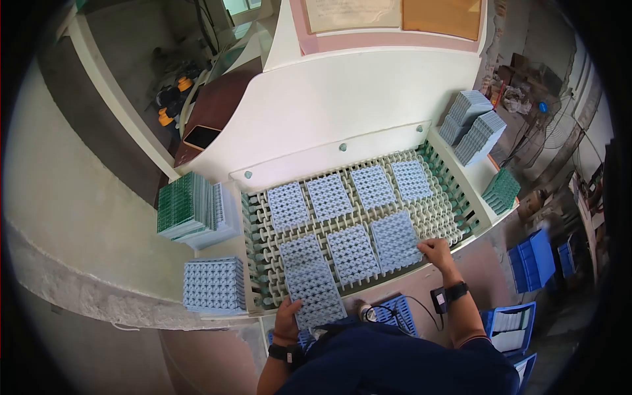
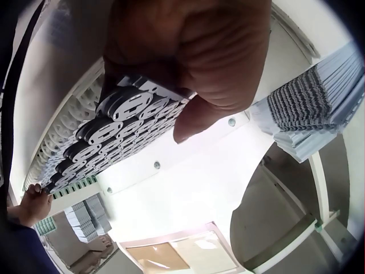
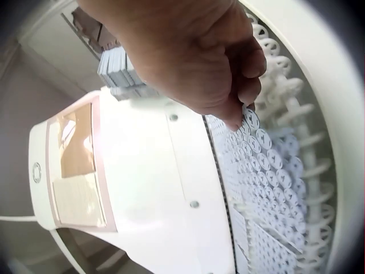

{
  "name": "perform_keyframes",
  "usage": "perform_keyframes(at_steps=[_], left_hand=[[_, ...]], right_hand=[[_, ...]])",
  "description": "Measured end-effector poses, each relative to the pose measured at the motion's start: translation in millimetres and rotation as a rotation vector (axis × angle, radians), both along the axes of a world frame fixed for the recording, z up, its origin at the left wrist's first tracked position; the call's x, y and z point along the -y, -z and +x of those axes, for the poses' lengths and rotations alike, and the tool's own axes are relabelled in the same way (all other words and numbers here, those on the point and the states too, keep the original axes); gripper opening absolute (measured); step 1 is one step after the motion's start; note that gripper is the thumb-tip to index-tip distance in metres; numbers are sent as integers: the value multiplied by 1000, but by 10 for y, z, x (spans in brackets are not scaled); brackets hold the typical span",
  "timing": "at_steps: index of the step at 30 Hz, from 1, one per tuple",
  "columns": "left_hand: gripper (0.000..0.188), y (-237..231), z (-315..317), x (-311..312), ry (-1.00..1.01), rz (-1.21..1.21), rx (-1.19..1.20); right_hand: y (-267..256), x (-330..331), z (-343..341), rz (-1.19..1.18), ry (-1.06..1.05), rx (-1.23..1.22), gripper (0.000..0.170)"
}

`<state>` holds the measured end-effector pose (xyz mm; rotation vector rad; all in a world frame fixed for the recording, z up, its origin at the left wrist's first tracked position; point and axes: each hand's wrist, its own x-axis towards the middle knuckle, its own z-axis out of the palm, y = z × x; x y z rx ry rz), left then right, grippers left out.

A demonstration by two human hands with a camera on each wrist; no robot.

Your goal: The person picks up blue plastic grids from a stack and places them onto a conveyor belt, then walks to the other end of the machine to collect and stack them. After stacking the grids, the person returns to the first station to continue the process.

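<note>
My left hand (image 1: 287, 317) grips the near left edge of a pale blue board panel (image 1: 317, 293), patterned with rows of rounded shapes. In the left wrist view the thumb (image 2: 197, 117) lies along the panel's edge. This panel overlaps another pale blue panel (image 1: 301, 249) on the roller bed. On the right, my right hand (image 1: 436, 251) pinches the near right corner of a second board panel (image 1: 395, 238), which lies over the rollers. The right wrist view shows fingertips (image 3: 232, 119) at that corner, with the rounded pattern (image 3: 265, 171) running away from them.
Several more panels (image 1: 329, 196) lie in two rows on the white roller conveyor (image 1: 444, 227). Stacks of green (image 1: 184, 201) and pale blue panels (image 1: 214, 283) stand at left, others (image 1: 480, 135) at right. A white wall (image 1: 349, 99) rises behind; blue crates (image 1: 530, 263) sit below right.
</note>
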<state>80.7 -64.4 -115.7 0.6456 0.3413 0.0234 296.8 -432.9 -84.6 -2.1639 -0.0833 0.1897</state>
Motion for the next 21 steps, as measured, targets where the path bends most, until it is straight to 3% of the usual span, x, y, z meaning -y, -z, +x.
perform_keyframes(at_steps=[3, 7, 9, 10, 12, 14, 15, 16, 21], left_hand=[[41, -60, -29, -15, -28, -79, 39], [46, -41, -109, -71, -36, -133, 126], [46, -86, -125, -87, -28, -164, 154], [46, -89, -133, -105, -26, -132, 158], [46, -63, -211, -149, -37, -90, 149], [47, 2, -230, -193, -80, -46, 141], [47, -10, -228, -202, -82, -42, 141], [46, -26, -219, -205, -77, -50, 145], [44, -8, -295, -246, -77, -57, 197]], right_hand=[[122, 389, 221, -9, 177, -16, 23], [258, 954, 415, -101, 226, 27, 24], [390, 1048, 418, -418, 247, 476, 29], [389, 990, 398, -494, 233, 536, 31], [-51, 145, 152, -273, 158, 259, 28], [82, -373, 16, -273, -192, 509, 27], [-37, -700, -135, -267, -325, 466, 27], [-66, -982, -241, -231, -447, 580, 27], [99, -1941, -412, -264, -799, 710, 38]])
